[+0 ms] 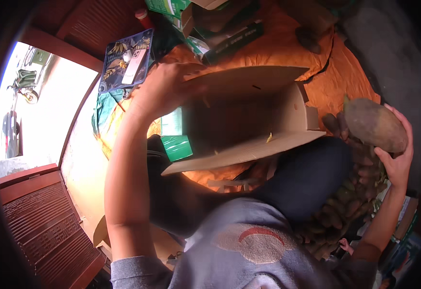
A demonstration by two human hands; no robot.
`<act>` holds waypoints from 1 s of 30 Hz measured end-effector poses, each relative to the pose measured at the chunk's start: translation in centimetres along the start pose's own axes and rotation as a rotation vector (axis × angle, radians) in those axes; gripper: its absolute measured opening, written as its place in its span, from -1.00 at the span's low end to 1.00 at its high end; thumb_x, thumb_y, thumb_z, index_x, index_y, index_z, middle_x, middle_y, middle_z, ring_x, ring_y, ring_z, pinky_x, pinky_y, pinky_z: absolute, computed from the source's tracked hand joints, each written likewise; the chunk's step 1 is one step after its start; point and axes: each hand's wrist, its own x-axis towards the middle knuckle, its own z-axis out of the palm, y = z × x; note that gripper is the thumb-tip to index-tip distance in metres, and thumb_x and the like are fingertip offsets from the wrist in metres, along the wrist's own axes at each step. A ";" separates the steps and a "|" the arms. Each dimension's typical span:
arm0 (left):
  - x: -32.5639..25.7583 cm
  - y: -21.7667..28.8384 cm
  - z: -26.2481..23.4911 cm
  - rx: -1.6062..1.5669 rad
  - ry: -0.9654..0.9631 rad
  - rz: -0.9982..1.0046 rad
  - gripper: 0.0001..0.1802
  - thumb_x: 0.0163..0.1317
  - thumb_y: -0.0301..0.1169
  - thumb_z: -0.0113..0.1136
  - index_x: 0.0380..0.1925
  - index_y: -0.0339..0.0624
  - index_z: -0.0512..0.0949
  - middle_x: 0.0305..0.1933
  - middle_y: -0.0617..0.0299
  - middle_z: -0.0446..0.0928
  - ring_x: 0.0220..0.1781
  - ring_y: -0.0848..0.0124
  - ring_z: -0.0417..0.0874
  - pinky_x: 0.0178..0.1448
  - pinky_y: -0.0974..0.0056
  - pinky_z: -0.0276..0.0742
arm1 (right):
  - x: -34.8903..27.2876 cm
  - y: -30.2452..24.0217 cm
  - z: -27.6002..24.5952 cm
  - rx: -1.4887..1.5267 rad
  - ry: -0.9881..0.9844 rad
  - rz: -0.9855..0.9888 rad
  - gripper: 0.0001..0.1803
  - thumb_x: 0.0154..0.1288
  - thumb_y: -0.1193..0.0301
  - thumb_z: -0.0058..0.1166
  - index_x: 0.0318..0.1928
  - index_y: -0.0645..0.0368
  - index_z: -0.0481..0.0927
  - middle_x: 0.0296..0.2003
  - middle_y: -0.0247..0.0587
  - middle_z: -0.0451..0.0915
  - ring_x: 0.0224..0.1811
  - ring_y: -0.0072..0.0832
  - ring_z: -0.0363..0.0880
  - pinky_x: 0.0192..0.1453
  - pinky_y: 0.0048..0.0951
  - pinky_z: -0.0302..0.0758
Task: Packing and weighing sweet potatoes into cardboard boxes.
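Before the lap, over sheet (347, 67): carton (239, 113). At carton's far left corner, left hand (169, 86). Well right of carton: large tuber (375, 124) in right hand (399, 161). Nearer, beside right leg (311, 176): tuber heap (347, 207). Behind carton: more boxes (232, 42). Far left: phone (132, 68) on flat pad (114, 57); leftward beyond, doorway (68, 101)

Dark floral panel (112, 72) (a pale phone (132, 69) on it), red-brown slatted door (51, 231), two-wheeler (30, 97) outside
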 end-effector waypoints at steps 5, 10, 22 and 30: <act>-0.2 -1.2 -0.3 -0.002 -0.024 -0.034 -0.69 0.36 -0.28 0.24 0.02 -0.17 0.66 -0.16 0.03 0.73 -0.06 0.09 0.75 0.07 0.11 0.62 | 12.6 -7.0 14.0 -0.146 -0.620 -0.417 -0.16 -0.15 0.40 0.48 0.25 0.18 0.44 0.10 -0.02 0.60 0.16 -0.06 0.58 0.25 -0.15 0.54; 0.2 -2.4 0.3 -0.059 -0.067 0.040 -0.77 0.39 -0.38 0.14 -0.05 -0.21 0.64 -0.27 -0.08 0.67 -0.17 -0.04 0.71 -0.06 0.02 0.63 | 15.0 -4.6 30.5 -0.409 -1.160 -0.424 -0.35 -0.04 0.38 0.37 0.15 0.18 0.50 -0.04 -0.04 0.65 0.07 -0.06 0.62 0.13 -0.10 0.58; -0.3 -3.5 1.0 -0.071 -0.002 0.044 -0.77 0.03 -0.69 0.15 -0.28 -0.27 0.60 -0.38 -0.03 0.68 -0.20 -0.02 0.74 -0.09 0.02 0.66 | 13.3 -0.3 45.7 -0.482 -1.450 -0.484 -0.49 0.17 0.30 0.30 0.13 0.16 0.53 0.03 -0.02 0.63 0.12 -0.11 0.60 0.21 -0.08 0.53; 0.4 -3.4 1.6 -0.038 0.007 0.102 -0.69 0.02 -0.72 0.13 -0.21 -0.25 0.62 -0.35 -0.03 0.69 -0.22 0.00 0.74 -0.08 0.04 0.67 | 11.8 1.0 43.6 -0.406 -1.310 -0.409 -0.54 0.20 0.30 0.28 0.10 0.15 0.54 -0.01 -0.02 0.64 0.10 -0.10 0.61 0.19 -0.09 0.53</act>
